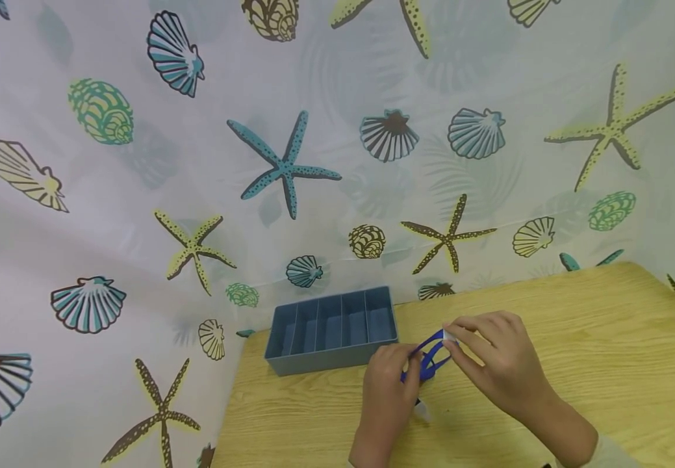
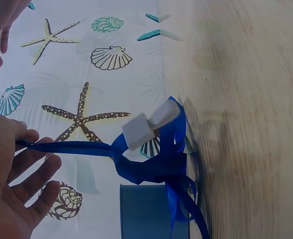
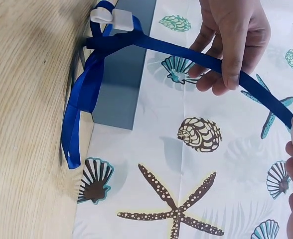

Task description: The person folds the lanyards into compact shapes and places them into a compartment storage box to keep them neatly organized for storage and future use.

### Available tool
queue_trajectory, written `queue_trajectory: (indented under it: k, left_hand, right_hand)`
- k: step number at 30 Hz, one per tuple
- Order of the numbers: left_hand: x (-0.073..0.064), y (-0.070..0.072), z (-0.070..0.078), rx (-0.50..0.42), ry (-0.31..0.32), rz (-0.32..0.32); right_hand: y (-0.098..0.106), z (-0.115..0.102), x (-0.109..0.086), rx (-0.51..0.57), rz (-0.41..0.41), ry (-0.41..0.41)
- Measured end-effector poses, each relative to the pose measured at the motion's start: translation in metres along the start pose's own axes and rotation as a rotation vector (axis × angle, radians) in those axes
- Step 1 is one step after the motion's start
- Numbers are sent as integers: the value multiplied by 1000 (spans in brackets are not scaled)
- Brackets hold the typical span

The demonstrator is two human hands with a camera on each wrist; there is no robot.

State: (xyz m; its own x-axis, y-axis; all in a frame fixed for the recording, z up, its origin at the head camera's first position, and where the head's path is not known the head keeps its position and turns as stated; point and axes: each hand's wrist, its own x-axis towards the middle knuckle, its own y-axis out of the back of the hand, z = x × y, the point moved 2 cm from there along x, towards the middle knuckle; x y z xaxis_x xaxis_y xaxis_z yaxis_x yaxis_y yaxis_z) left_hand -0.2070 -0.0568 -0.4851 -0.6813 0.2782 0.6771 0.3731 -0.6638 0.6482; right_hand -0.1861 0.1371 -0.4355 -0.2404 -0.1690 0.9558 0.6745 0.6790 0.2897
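Observation:
A blue ribbon lanyard (image 3: 176, 51) stretches between the two hands, the rest of it looped and bunched close over the table. My left hand (image 1: 385, 383) pinches the strap between thumb and fingers, its other fingers loosely bent in the left wrist view. To the right, my right hand (image 1: 499, 361) grips a white end piece (image 1: 447, 335) of the ribbon with thumb and fingertips. Another white plastic clip (image 2: 154, 124) sticks out from the bunched part. A small pale, see-through piece (image 1: 422, 411) shows below the bundle, beside the left hand.
Behind the left hand stands a blue-grey tray (image 1: 337, 359) with several compartments in a row. The wood-grain table (image 1: 583, 344) runs off to the right. A white cloth (image 1: 337, 78) printed with shells and starfish hangs along the back and left side.

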Motion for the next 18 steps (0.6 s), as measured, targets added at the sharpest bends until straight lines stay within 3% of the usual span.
queue_trajectory:
  k: [9,18]
  left_hand:
    - [2,5,-5,4,-13,46]
    - [5,9,-6,-3,-2,45]
  right_hand:
    - [6,6,5,-30,74,25]
    - [13,14,9,-52,122,-12]
